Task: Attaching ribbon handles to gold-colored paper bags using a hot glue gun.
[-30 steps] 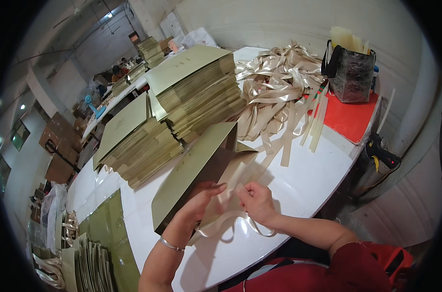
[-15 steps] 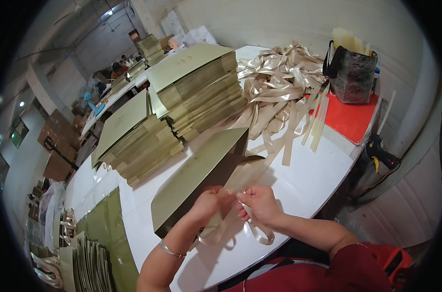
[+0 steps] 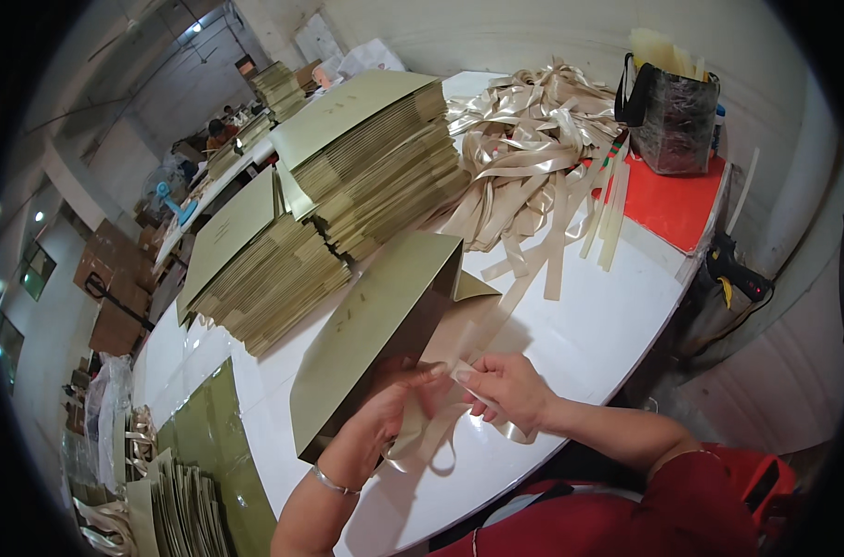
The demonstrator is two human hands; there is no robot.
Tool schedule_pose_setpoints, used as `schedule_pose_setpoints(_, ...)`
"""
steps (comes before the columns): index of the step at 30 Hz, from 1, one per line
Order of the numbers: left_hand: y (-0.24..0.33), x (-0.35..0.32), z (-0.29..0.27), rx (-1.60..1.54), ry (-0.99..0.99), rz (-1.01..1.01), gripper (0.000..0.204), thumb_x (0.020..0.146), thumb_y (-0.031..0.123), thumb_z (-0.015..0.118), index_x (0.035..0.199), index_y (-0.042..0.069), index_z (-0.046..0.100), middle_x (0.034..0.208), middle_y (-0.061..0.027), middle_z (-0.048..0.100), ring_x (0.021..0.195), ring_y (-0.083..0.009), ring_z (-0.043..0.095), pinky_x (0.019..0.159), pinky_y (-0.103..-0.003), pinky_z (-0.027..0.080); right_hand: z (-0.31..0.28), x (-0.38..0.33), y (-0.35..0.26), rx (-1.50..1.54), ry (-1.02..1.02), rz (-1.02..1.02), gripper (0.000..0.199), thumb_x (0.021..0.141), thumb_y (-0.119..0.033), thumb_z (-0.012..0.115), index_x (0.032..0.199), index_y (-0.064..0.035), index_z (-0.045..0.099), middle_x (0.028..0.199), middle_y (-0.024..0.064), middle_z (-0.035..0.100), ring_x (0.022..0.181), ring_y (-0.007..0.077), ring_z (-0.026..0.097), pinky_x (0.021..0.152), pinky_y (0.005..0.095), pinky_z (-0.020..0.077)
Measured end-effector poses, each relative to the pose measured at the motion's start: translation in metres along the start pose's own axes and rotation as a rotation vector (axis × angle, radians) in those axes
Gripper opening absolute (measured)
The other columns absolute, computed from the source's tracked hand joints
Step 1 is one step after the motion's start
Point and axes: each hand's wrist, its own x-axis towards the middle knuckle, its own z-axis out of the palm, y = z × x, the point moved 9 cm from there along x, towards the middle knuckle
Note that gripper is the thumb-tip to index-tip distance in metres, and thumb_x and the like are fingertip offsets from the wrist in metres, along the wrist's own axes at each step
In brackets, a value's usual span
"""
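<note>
A gold-green paper bag (image 3: pixel 371 325) lies on its side on the white table in front of me, its dark opening toward my hands. At that opening my left hand (image 3: pixel 391 401) is closed around a cream satin ribbon, its thumb stretched toward the right hand; some of its fingers are in shadow against the bag. My right hand (image 3: pixel 510 388) pinches the ribbon (image 3: pixel 467 368) between thumb and curled fingers, close to the left fingertips. Loose ribbon loops (image 3: pixel 441 444) hang below both hands.
Behind the bag rise two tall stacks of folded gold-green bags (image 3: pixel 376 158). A heap of cream ribbons (image 3: pixel 533 148) lies at the back. To the right are a red sheet (image 3: pixel 668 209), a black container of pale sticks (image 3: pixel 677 121) and a glue gun (image 3: pixel 742 274). Finished-looking bags (image 3: pixel 185 506) stand lower left.
My right hand has moved slightly right and down with the ribbon. My left hand's fingers have loosened and its thumb has straightened. The bag has tilted a little, its flap showing more.
</note>
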Motion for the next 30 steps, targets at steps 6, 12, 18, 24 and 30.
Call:
schedule_pose_setpoints(6, 0.024, 0.008, -0.017, 0.489, 0.136, 0.295, 0.030, 0.079, 0.009, 0.074, 0.104, 0.003, 0.058, 0.093, -0.0062, 0.062, 0.078, -0.0167, 0.063, 0.064, -0.031, 0.051, -0.027, -0.040, -0.066, -0.813, 0.533, -0.730, 0.034, 0.087, -0.025, 0.067, 0.108, 0.0018, 0.060, 0.087, 0.0119, 0.066, 0.078, 0.0174, 0.065, 0.071, 0.0296, 0.0530)
schedule_pose_setpoints(12, 0.039, -0.062, 0.052, 1.415, 0.043, 1.102, 0.085, 0.077, 0.065, 0.056, 0.133, 0.003, 0.043, 0.100, -0.0131, 0.058, 0.083, -0.0281, 0.061, 0.063, -0.036, 0.050, 0.009, -0.007, -0.005, 0.041, -0.147, 0.020, 0.026, 0.084, -0.022, 0.067, 0.096, 0.0008, 0.063, 0.080, 0.0081, 0.064, 0.069, 0.0168, 0.061, 0.062, 0.0301, 0.0490)
schedule_pose_setpoints(18, 0.044, -0.114, 0.052, 1.125, 0.036, 1.067, 0.102, 0.075, 0.071, 0.051, 0.144, -0.002, 0.030, 0.113, -0.0146, 0.054, 0.089, -0.0291, 0.062, 0.063, -0.036, 0.053, 0.054, -0.022, -0.028, -0.111, -0.374, -0.225, 0.022, 0.091, -0.017, 0.058, 0.102, 0.0008, 0.063, 0.085, 0.0051, 0.064, 0.077, 0.0104, 0.061, 0.060, 0.0236, 0.0494)
schedule_pose_setpoints(24, 0.014, -0.160, 0.032, 0.993, 0.096, 0.981, 0.113, 0.074, 0.076, 0.048, 0.144, -0.009, 0.020, 0.118, -0.0233, 0.051, 0.092, -0.0355, 0.061, 0.065, -0.038, 0.054, 0.094, -0.062, -0.005, 0.203, -0.764, -0.018, 0.036, 0.097, -0.028, 0.056, 0.113, 0.0044, 0.057, 0.092, 0.0074, 0.064, 0.077, 0.0130, 0.064, 0.065, 0.0256, 0.0540)
schedule_pose_setpoints(30, -0.010, -0.174, 0.032, 0.812, 0.030, 0.899, 0.115, 0.077, 0.075, 0.050, 0.147, -0.006, 0.009, 0.122, -0.0229, 0.050, 0.095, -0.0370, 0.060, 0.064, -0.038, 0.053, 0.121, -0.074, 0.003, 0.102, -0.701, -0.039, 0.024, 0.097, -0.020, 0.055, 0.103, 0.0026, 0.061, 0.083, 0.0042, 0.065, 0.075, 0.0110, 0.064, 0.067, 0.0259, 0.0531)
